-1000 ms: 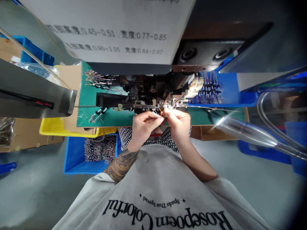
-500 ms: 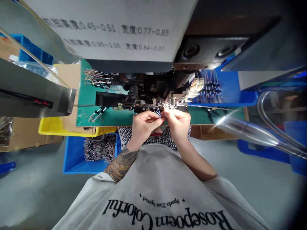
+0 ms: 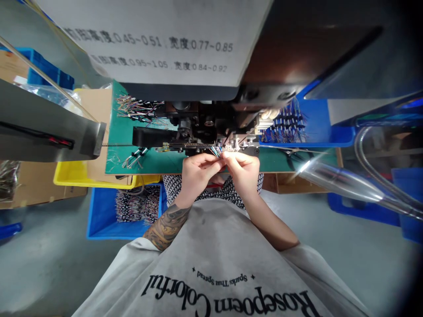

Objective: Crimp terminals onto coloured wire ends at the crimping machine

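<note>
I have the thin wires (image 3: 216, 152) at the fingertips of the left hand (image 3: 199, 175), their coloured ends fanning up and away just in front of the machine (image 3: 209, 121). The left fingers are pinched narrow on them. The right hand (image 3: 243, 171) is beside it, thumb and fingertips drawn together close to the same ends; I cannot tell whether a strand sits between them.

The machine takes up the space directly ahead of both hands, and above it the printed sheet (image 3: 155, 53) blocks my view of what lies behind. On the green worktop (image 3: 158, 164), a small wire bundle (image 3: 135, 158) lies left of the hands, and a larger wire pile (image 3: 139, 108) farther back. To the right, a blue bin (image 3: 319, 144) holds more harnesses (image 3: 287, 123), and a shiny tapered tube (image 3: 343, 181) points in over the worktop's edge.

Both forearms reach forward from either side of the grey shirt (image 3: 218, 246), angling inward so the hands nearly meet, wrists at about the near edge, backs of the hands turned up.
</note>
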Motion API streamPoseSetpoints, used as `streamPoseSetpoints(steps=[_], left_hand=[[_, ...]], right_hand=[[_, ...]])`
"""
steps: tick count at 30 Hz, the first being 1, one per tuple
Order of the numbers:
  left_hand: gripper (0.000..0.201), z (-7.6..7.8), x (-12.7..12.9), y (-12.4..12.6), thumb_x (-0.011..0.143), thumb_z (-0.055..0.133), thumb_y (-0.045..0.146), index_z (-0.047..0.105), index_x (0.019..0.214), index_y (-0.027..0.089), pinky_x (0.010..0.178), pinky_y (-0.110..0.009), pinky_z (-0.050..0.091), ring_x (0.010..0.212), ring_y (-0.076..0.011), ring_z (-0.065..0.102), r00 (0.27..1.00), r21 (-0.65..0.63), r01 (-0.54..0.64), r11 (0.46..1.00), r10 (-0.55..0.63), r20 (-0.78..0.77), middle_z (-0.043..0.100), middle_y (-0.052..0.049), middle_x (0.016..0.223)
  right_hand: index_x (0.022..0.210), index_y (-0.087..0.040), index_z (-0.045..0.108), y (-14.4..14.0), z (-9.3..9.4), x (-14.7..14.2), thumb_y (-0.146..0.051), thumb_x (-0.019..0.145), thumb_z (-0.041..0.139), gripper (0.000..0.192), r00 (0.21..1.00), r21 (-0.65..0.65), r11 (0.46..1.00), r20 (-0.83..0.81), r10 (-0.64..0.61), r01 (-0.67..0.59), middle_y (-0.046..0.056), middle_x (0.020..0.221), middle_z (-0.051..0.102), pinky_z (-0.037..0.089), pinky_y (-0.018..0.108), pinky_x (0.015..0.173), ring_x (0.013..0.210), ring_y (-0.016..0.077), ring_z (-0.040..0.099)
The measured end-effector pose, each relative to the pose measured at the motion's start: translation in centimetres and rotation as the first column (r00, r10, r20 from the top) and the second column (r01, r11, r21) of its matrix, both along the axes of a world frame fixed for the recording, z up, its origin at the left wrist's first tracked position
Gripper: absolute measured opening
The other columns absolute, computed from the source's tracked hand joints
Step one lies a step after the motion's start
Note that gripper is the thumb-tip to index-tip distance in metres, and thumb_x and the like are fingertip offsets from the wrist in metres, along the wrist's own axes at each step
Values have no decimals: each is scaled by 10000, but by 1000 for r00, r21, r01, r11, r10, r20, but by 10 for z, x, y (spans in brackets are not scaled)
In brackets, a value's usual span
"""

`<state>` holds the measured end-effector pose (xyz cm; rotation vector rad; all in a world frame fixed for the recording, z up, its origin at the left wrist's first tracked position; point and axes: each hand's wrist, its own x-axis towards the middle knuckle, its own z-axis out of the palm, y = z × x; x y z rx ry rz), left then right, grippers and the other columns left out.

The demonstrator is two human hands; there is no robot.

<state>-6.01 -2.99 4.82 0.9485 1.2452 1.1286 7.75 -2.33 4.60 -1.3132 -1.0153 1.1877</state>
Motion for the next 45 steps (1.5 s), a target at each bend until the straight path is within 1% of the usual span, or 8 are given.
streamPoseSetpoints(steps=[6, 10, 18, 24, 28, 32, 35, 45], left_hand=[[219, 6, 2, 0, 797, 898, 379, 787, 775, 191, 520, -257, 629, 571, -168, 736, 998, 13, 42, 999, -42, -46, 778, -18, 695], [260, 6, 4, 0, 784, 910, 404, 752, 747, 200, 529, -253, 624, 581, -166, 733, 999, 25, 20, 999, -19, -28, 764, -11, 683], [224, 0, 3, -1, 810, 889, 392, 755, 797, 213, 591, -282, 660, 613, -169, 749, 1000, 78, 3, 997, -1, -24, 773, -11, 721], [253, -3, 3, -1, 844, 881, 433, 749, 829, 217, 650, -325, 696, 649, -184, 764, 1000, 51, -14, 999, 14, -1, 778, -7, 748], [238, -2, 2, -1, 846, 875, 419, 753, 820, 217, 640, -310, 689, 648, -184, 768, 1000, 46, -28, 999, 28, 3, 781, -5, 746], [230, 4, 1, 0, 810, 889, 406, 777, 792, 205, 543, -273, 640, 590, -179, 746, 998, 30, -12, 999, 14, -64, 780, -12, 710], [235, 7, 2, 0, 783, 906, 397, 776, 761, 202, 516, -257, 618, 565, -170, 731, 998, 25, 10, 1000, -8, -60, 770, -10, 680], [239, 3, 4, -1, 831, 872, 410, 738, 812, 213, 596, -297, 673, 640, -184, 763, 999, 55, -13, 998, 15, -40, 785, -22, 754]], right_hand=[[585, -189, 710, -2, 8, -1, -437, 919, 710, 416, 989, 68, 996, 128, -74, 65, -28, 533, 477, 369, 264, 542, 547, 94, 398], [672, -195, 781, 1, 5, -2, -452, 925, 714, 367, 992, 55, 995, 87, -89, 85, -25, 549, 525, 390, 265, 544, 539, 95, 433], [602, -196, 723, 5, -3, -1, -452, 939, 736, 424, 998, 22, 997, -2, -68, 68, -31, 545, 470, 355, 270, 534, 543, 96, 400], [738, -211, 823, 5, -1, -3, -473, 928, 746, 333, 997, -18, 998, -37, -68, 67, -21, 568, 558, 403, 266, 529, 544, 105, 465], [650, -202, 766, 3, -2, -4, -479, 924, 736, 391, 998, -1, 999, -26, -54, 54, -30, 545, 495, 376, 259, 523, 536, 94, 407], [627, -196, 728, -1, 3, -3, -479, 906, 737, 397, 997, 23, 1000, 72, -5, 3, -25, 556, 488, 370, 266, 542, 564, 102, 407], [556, -193, 639, -3, 8, -2, -441, 919, 709, 445, 991, 76, 997, 130, -32, 23, -34, 526, 435, 357, 268, 547, 549, 94, 372], [535, -199, 503, 6, 2, 0, -464, 929, 717, 521, 997, 47, 998, 56, -48, 45, -36, 569, 350, 295, 274, 527, 569, 96, 318]])
